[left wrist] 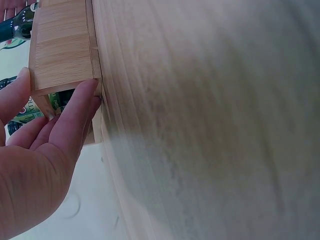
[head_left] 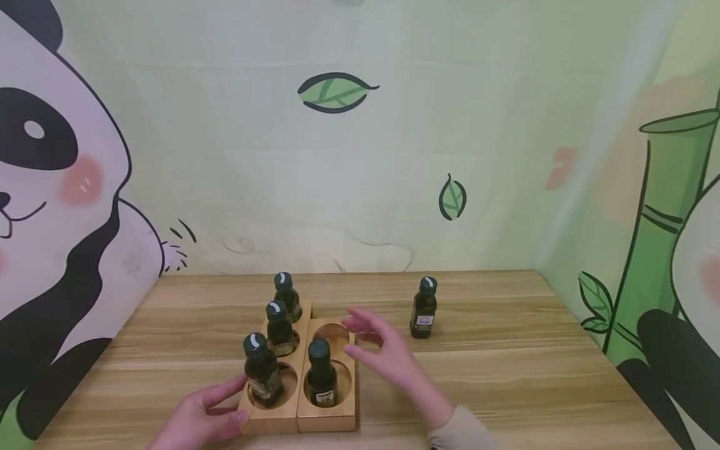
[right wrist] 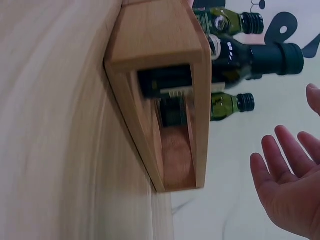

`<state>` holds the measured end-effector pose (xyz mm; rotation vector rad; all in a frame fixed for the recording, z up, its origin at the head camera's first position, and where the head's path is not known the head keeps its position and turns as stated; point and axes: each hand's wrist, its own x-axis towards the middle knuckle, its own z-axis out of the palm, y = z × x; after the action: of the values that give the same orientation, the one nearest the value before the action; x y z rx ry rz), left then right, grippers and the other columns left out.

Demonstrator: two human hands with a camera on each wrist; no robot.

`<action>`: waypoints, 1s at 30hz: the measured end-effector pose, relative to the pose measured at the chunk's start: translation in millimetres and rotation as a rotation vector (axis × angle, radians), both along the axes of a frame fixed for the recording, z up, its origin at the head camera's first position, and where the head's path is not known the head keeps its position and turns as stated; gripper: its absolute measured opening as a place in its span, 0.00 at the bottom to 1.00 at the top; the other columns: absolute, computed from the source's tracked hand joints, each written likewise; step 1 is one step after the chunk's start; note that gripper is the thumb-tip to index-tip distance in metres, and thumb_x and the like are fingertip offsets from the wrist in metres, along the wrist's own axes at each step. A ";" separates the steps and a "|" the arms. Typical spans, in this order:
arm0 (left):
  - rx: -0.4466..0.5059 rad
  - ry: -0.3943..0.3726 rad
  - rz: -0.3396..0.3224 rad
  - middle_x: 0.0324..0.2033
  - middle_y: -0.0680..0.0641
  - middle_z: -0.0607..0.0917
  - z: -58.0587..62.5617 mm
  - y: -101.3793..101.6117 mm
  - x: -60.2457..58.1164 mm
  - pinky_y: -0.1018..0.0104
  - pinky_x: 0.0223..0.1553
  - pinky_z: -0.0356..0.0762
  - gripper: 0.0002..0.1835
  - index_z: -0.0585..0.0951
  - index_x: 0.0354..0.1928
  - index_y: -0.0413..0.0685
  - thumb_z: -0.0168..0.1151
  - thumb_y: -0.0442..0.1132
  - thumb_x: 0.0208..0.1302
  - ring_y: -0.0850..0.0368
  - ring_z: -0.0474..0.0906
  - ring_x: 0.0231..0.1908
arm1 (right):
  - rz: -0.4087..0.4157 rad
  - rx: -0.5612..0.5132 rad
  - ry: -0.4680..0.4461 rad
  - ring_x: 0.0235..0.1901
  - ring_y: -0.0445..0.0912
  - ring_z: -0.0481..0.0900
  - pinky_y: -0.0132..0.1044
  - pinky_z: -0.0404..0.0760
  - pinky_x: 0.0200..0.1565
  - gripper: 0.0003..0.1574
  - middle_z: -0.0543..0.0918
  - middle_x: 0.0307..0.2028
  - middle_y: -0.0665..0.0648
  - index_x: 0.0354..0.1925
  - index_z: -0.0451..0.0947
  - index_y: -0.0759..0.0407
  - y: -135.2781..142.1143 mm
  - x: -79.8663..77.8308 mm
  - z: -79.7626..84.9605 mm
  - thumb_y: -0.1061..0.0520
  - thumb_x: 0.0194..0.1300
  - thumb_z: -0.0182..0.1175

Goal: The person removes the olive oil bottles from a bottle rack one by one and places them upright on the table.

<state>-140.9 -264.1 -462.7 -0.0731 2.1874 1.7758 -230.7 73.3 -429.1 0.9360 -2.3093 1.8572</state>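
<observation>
Two light wooden bottle racks stand side by side. My left hand (head_left: pixel 199 415) holds the front left corner of the left rack (head_left: pixel 270 426), thumb and fingers against its edges. Three dark green bottles with black caps stand in that rack: a front one (head_left: pixel 263 375), a middle one (head_left: pixel 280 331) and a rear one (head_left: pixel 288 299). In the right rack (head_left: pixel 326 424), another bottle (head_left: pixel 322 378) sits in the front hole; the rear hole is bare. My right hand (head_left: pixel 388 356) hovers beside that rear hole, fingers spread and holding nothing, also seen apart from the rack in the right wrist view.
One more dark bottle (head_left: pixel 424 312) with a white label stands upright on the wood-grain table (head_left: pixel 506 375), right of the racks and beyond my right hand. A printed cloth backdrop (head_left: pixel 394 156) with pandas, leaves and bamboo rises behind the table's back edge.
</observation>
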 end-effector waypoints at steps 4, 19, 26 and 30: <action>0.007 0.000 0.001 0.67 0.25 0.62 -0.4 -0.2 0.3 0.50 0.48 0.81 0.44 0.60 0.72 0.34 0.73 0.41 0.60 0.38 0.80 0.52 | 0.035 0.012 -0.023 0.58 0.53 0.76 0.48 0.72 0.62 0.40 0.79 0.59 0.59 0.69 0.67 0.59 -7.8 5.2 1.5 0.60 0.62 0.69; 0.018 -0.011 -0.001 0.67 0.24 0.62 0.8 -0.5 0.6 0.49 0.48 0.81 0.44 0.59 0.72 0.33 0.72 0.41 0.60 0.39 0.81 0.50 | 0.159 -0.033 -0.085 0.60 0.50 0.75 0.45 0.71 0.63 0.40 0.78 0.62 0.57 0.71 0.66 0.55 -24.3 14.3 -0.1 0.61 0.63 0.68; 0.031 -0.025 0.008 0.67 0.24 0.60 0.5 0.0 -0.2 0.48 0.48 0.81 0.44 0.60 0.72 0.34 0.72 0.40 0.60 0.38 0.80 0.51 | 0.178 -0.052 -0.145 0.56 0.49 0.77 0.40 0.73 0.61 0.39 0.76 0.61 0.62 0.70 0.67 0.58 -31.2 15.8 -3.3 0.61 0.62 0.69; 0.024 -0.017 0.007 0.68 0.25 0.60 0.5 0.4 0.3 0.49 0.48 0.81 0.44 0.60 0.72 0.34 0.72 0.40 0.60 0.38 0.80 0.51 | 0.185 -0.075 -0.159 0.55 0.50 0.77 0.39 0.74 0.60 0.37 0.76 0.60 0.65 0.68 0.69 0.60 -34.1 16.2 -5.7 0.63 0.63 0.68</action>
<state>-140.7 -263.8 -462.2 -0.0899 2.1559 1.7977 -214.5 39.2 -434.8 1.0624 -2.2881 2.1488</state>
